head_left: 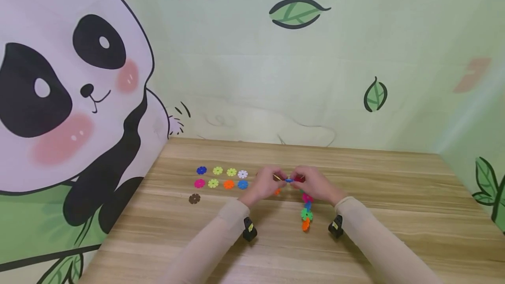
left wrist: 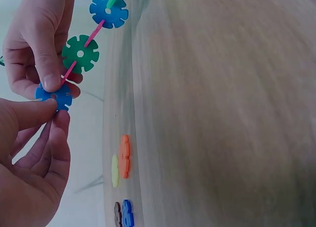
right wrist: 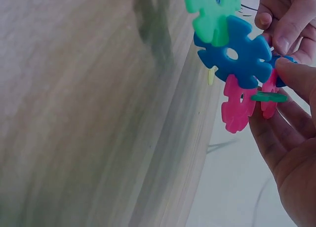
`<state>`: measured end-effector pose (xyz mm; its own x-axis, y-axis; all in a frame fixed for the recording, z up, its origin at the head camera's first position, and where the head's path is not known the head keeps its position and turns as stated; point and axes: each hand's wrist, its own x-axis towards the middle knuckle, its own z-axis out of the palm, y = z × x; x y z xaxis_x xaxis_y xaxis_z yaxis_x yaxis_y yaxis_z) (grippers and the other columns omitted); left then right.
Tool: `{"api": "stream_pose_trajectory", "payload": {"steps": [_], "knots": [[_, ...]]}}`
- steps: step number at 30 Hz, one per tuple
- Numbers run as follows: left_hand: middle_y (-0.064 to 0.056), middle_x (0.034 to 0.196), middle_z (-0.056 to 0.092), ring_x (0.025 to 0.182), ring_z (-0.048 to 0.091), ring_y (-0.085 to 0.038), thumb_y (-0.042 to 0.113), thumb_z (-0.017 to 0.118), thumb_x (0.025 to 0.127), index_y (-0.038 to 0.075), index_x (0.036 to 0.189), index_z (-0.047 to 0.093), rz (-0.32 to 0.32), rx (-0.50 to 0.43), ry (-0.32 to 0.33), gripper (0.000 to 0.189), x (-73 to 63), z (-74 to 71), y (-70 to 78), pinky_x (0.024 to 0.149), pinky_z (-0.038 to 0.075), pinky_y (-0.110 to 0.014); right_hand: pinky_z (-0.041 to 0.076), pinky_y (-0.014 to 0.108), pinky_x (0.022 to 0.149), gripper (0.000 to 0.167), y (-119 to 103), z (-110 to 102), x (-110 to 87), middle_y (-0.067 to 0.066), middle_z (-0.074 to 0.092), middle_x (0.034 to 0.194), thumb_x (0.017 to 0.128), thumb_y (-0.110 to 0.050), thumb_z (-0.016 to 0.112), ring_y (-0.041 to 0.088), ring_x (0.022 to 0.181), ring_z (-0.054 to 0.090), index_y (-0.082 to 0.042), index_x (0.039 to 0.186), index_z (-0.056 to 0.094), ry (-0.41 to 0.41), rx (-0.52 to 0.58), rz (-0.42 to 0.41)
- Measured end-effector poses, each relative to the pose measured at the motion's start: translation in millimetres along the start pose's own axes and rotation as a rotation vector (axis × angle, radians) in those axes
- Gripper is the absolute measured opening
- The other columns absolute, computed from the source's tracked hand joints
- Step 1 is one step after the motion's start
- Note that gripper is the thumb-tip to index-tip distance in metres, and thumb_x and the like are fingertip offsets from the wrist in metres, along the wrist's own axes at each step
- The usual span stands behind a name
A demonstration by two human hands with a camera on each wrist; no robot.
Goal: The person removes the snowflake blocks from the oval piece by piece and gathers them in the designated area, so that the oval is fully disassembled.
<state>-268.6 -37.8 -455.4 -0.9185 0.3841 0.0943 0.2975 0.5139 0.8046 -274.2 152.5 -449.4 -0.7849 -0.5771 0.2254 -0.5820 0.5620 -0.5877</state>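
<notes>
A chain of flower-shaped notched plastic discs hangs below my right hand (head_left: 313,183); a green disc (head_left: 307,214) and an orange disc (head_left: 305,225) form its lower end. Between both hands is a blue notched disc (left wrist: 60,97). My left hand (head_left: 264,183) pinches this disc between thumb and fingers. Right thumb and fingers grip the chain's upper end, where a pink disc (right wrist: 269,96) meets the blue one. A second green disc (left wrist: 80,54) follows along the chain. Fingers partly hide the joint between blue and pink.
Loose notched discs lie on the wooden table (head_left: 158,240) left of my hands, among them a brown disc (head_left: 194,198), a pink disc (head_left: 199,183) and a white disc (head_left: 242,174). An orange piece (head_left: 278,192) shows beside my left hand. A printed wall (head_left: 236,78) stands behind.
</notes>
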Motion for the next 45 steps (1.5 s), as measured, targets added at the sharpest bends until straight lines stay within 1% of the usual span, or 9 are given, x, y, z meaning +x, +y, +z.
{"api": "stream_pose_trajectory", "payload": {"steps": [7,12,18,24,29,32,36,42,45], "knots": [[0.0,0.089,0.066,0.082,0.062,-0.013,0.009,0.068,0.088,0.007,0.09,0.068,-0.01,-0.002,0.027,0.003,-0.5,1.2,-1.8,0.066,0.051,-0.022,0.051,0.027,0.07,0.007,1.6,1.6,-0.3,-0.006,0.06,0.082,0.086,-0.008,0.069,0.011,0.077,0.058,-0.014,0.085,0.064,0.003,0.011,0.01],[-0.001,0.09,0.064,0.083,0.062,-0.014,0.008,0.067,0.087,0.006,0.09,0.066,-0.014,-0.02,0.059,0.003,-2.3,1.2,-2.3,0.066,0.052,-0.022,0.053,0.028,0.07,0.006,4.0,2.2,-2.6,-0.003,0.061,0.085,0.086,-0.008,0.069,0.013,0.078,0.06,-0.011,0.088,0.064,0.003,0.047,0.015],[-0.002,0.087,0.064,0.077,0.061,-0.014,0.005,0.068,0.086,0.004,0.088,0.064,-0.031,-0.06,0.084,0.004,-2.8,-0.9,-5.8,0.063,0.052,-0.023,0.052,0.028,0.069,0.006,7.4,1.3,-4.6,-0.001,0.062,0.088,0.088,-0.013,0.067,0.013,0.077,0.06,-0.01,0.092,0.064,-0.006,0.066,0.069],[-0.003,0.083,0.063,0.072,0.058,-0.013,0.001,0.067,0.085,0.001,0.087,0.064,-0.011,-0.07,0.082,0.004,-1.8,-2.2,-10.5,0.063,0.051,-0.022,0.051,0.028,0.063,0.005,6.8,0.4,-5.1,0.002,0.062,0.085,0.09,-0.013,0.065,0.013,0.071,0.058,-0.011,0.091,0.062,-0.02,0.064,0.1],[-0.002,0.081,0.063,0.072,0.057,-0.013,0.0,0.067,0.084,0.001,0.086,0.064,0.005,-0.037,0.08,0.004,-2.5,-2.5,-9.3,0.064,0.05,-0.022,0.049,0.028,0.056,0.004,6.4,0.2,-5.0,0.002,0.06,0.078,0.089,-0.011,0.065,0.013,0.064,0.055,-0.01,0.092,0.062,-0.025,0.068,0.09],[-0.001,0.08,0.063,0.073,0.058,-0.013,0.001,0.067,0.084,0.004,0.086,0.064,0.006,-0.008,0.075,0.005,-3.2,-1.9,-8.6,0.066,0.05,-0.022,0.049,0.027,0.054,0.004,7.3,0.7,-4.9,0.0,0.059,0.076,0.089,-0.01,0.065,0.012,0.062,0.055,-0.009,0.091,0.062,-0.024,0.068,0.084],[-0.002,0.082,0.065,0.075,0.059,-0.012,0.0,0.068,0.084,0.006,0.087,0.065,0.024,0.006,0.071,0.007,-3.4,-0.2,-8.7,0.067,0.05,-0.022,0.049,0.027,0.053,0.004,9.1,2.2,-4.3,-0.001,0.059,0.074,0.088,-0.009,0.066,0.012,0.06,0.055,-0.009,0.091,0.064,-0.02,0.059,0.071],[0.003,0.082,0.065,0.076,0.058,-0.01,0.008,0.071,0.084,0.009,0.088,0.066,0.059,0.041,0.064,0.007,-3.2,2.3,-8.7,0.067,0.049,-0.021,0.047,0.025,0.052,0.006,10.2,4.9,-3.3,0.002,0.06,0.069,0.089,-0.011,0.066,0.01,0.058,0.054,-0.006,0.09,0.063,-0.024,0.069,0.048],[0.004,0.082,0.064,0.077,0.057,-0.01,0.01,0.071,0.085,0.011,0.088,0.066,0.051,0.052,0.066,0.006,-2.9,2.9,-6.6,0.068,0.048,-0.022,0.047,0.026,0.052,0.008,9.4,4.1,-3.5,0.001,0.059,0.067,0.089,-0.013,0.066,0.011,0.057,0.053,-0.005,0.091,0.063,-0.029,0.07,0.055]]}}
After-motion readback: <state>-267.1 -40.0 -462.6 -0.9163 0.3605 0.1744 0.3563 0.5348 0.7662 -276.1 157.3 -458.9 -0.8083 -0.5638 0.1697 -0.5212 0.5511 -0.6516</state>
